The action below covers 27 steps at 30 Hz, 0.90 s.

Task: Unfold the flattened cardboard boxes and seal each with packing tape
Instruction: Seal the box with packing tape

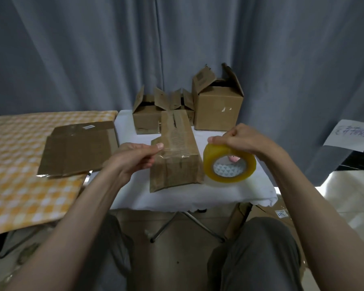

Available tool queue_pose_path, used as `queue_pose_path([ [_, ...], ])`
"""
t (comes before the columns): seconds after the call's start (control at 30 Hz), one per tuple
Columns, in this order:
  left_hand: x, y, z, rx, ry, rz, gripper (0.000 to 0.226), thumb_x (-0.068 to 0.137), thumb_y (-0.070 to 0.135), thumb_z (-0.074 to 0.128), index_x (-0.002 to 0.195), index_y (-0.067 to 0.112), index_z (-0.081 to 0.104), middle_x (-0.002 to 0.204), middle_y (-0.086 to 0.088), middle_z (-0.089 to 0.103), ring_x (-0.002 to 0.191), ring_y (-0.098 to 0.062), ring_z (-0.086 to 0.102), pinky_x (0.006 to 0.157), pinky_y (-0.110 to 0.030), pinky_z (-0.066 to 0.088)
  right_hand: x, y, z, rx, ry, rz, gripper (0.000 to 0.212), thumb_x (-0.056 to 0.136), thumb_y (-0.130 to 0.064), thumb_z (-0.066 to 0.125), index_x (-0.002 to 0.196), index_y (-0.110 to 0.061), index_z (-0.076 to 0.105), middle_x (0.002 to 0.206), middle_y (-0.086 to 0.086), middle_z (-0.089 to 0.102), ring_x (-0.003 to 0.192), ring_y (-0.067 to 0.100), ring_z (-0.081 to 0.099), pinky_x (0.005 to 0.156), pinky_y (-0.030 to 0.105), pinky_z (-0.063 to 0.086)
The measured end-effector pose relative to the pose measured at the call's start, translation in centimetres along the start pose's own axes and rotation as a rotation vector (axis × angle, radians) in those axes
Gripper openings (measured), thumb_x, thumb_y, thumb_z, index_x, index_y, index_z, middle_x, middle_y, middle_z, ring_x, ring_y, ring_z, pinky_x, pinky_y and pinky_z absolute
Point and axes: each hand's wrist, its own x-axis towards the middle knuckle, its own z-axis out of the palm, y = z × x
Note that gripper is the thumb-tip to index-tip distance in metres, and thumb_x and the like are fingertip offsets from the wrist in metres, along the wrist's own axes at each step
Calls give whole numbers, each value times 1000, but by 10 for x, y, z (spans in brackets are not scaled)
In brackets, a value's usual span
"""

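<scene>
Right now the left hand (135,156) pinches the loose end of a strip of clear tape (172,152) between thumb and fingers, just at the near left edge of a long cardboard box (177,156) lying on the white table (198,198). The right hand (240,139) grips the yellow tape roll (229,164) from above, fingers curled over its rim, holding it just off the box's right side. Between the two grips the strip seems to stretch across the box's top, though it is so clear that I cannot tell whether it already touches the cardboard.

Beyond the hands, toward the curtain, stand several opened boxes (218,106) with flaps up. Out past the left hand, a stack of flattened boxes (78,150) lies on the checkered table.

My guess is that this box is mid-seal, with more boxes to go. The main risk is the strip folding onto itself or wrinkling if tension between the hands slackens before it is pressed down. It could also land crooked and miss the seam, since nothing is holding the box steady and a pull from the roll could drag or twist it. Pinching fingers may stick to the adhesive and lift the end on release.
</scene>
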Motion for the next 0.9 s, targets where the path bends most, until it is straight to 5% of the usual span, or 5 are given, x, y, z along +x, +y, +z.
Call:
queue_pose_path([
  [0.3, 14, -10, 2, 18, 67, -17, 25, 75, 25, 85, 79, 4, 71, 59, -3, 62, 56, -12, 55, 60, -23, 54, 15, -6, 8, -103, 15, 26, 62, 79, -64, 67, 95, -4, 76, 75, -2, 65, 61, 10, 56, 52, 22, 40],
  [0.63, 26, -32, 1, 57, 31, -82, 29, 73, 28, 86, 83, 4, 75, 64, -5, 66, 58, -11, 59, 58, -22, 53, 23, 14, 29, -145, -31, 35, 64, 83, -63, 64, 101, -2, 73, 93, 11, 68, 66, 11, 55, 63, 25, 47],
  [0.7, 26, -38, 0, 94, 23, -76, 36, 70, 36, 85, 81, 4, 74, 67, -11, 67, 66, -17, 63, 62, -26, 55, 24, 19, 36, -101, -46, 31, 63, 83, -61, 64, 88, 1, 69, 90, 15, 67, 65, 11, 53, 61, 26, 45],
  [0.8, 28, -40, -5, 415, 141, 48, 56, 65, 60, 82, 69, 9, 60, 71, -21, 62, 71, -28, 62, 66, -37, 52, 25, 23, 40, -58, -42, 14, 49, 80, -64, 66, 71, -16, 63, 72, 6, 56, 66, 17, 55, 60, 28, 42],
  [0.9, 22, -34, 4, 741, 323, 421, 44, 81, 51, 75, 101, 15, 60, 101, -4, 63, 95, -17, 59, 76, -29, 45, 29, 23, 40, -39, -39, 3, 57, 79, -66, 66, 77, -9, 70, 74, 10, 61, 71, 18, 59, 61, 27, 44],
])
